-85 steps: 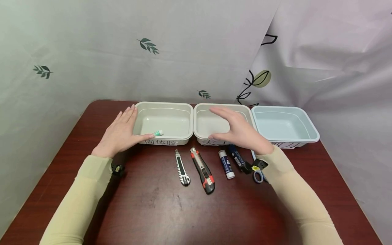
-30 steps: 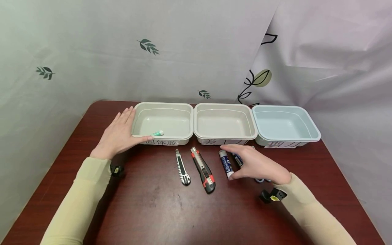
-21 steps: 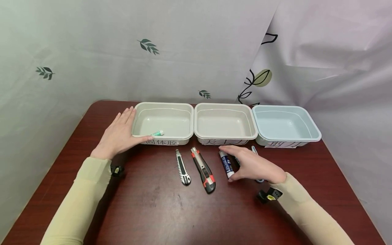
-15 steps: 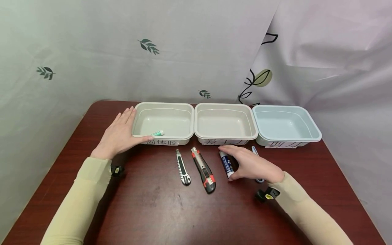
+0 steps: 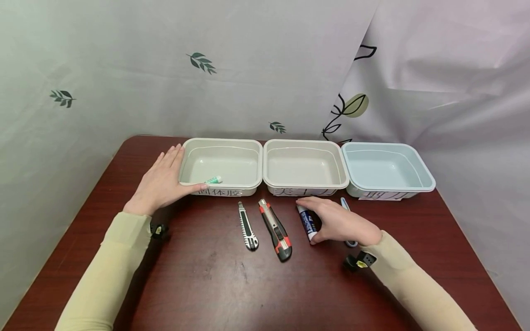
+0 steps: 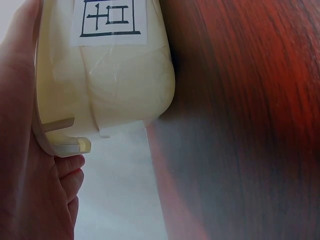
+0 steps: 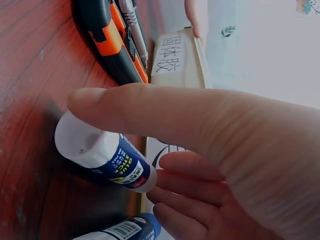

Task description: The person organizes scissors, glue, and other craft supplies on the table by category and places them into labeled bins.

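My left hand (image 5: pixel 159 181) lies with straight fingers along the left side of the left greyish-white bin (image 5: pixel 223 142), its thumb on the front rim. A small green-and-white glue stick (image 5: pixel 213 179) lies inside that bin. On the table, my right hand (image 5: pixel 341 220) pinches a blue-and-white glue stick (image 7: pixel 122 160) lengthwise, thumb at its white base and fingers at the cap end. A second blue glue stick (image 7: pixel 132 229) lies beside it, hidden under the hand in the head view. Scissors (image 5: pixel 351 244) are partly covered by the right hand.
A slim white-and-black utility knife (image 5: pixel 247 227) and a larger red-and-black utility knife (image 5: pixel 275 232) lie left of the right hand. The middle bin (image 5: pixel 305 143) and the pale blue bin (image 5: pixel 387 146) stand in the same row, with paper labels in front. A patterned curtain hangs behind.
My right hand has come down from above the middle bin to the blue-and-white glue stick, then drifted slightly left and closed on its ends. The left hand stays at the left bin.
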Demonstrator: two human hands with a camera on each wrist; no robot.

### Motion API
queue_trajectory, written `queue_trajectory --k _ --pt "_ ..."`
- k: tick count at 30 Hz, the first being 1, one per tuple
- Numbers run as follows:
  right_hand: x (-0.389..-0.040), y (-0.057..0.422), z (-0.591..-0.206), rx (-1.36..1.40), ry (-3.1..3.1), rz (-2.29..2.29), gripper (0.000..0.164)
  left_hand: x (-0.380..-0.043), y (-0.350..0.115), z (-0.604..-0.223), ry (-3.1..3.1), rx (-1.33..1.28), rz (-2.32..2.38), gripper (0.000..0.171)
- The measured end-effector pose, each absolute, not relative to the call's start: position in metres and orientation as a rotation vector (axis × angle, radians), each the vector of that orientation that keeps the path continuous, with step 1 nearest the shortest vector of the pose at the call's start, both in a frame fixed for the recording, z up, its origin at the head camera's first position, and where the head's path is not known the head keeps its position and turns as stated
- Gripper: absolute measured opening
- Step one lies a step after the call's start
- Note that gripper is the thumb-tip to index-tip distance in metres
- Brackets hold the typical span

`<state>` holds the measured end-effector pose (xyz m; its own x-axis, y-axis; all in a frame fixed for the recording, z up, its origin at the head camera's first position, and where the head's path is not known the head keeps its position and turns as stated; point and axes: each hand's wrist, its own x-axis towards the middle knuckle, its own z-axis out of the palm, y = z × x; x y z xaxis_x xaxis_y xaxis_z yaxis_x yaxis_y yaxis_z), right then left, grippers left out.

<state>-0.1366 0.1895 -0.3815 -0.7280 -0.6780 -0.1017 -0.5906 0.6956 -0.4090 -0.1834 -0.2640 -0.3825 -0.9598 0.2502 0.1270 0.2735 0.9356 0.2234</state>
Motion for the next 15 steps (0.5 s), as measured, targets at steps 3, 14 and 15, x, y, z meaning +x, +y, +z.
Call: queue_trajectory --k 3,14,15 --pt "-0.137 0.1885 -0.3811 -1.017 2.664 -0.518 0.092 -0.1834 -0.264 -0.3825 -2.993 -0.408 -0.364 0.126" --pt "-0.1387 0.1869 -0.3817 -1.013 2.662 -0.539 0.091 -0.1835 -0.2642 -0.3827 -2.988 -0.413 -0.37 0.125" --pt "-0.1386 0.187 -0.3819 -1.014 2.665 -0.537 0.091 -0.1836 -0.264 -0.3827 -2.986 -0.415 -0.371 0.125"
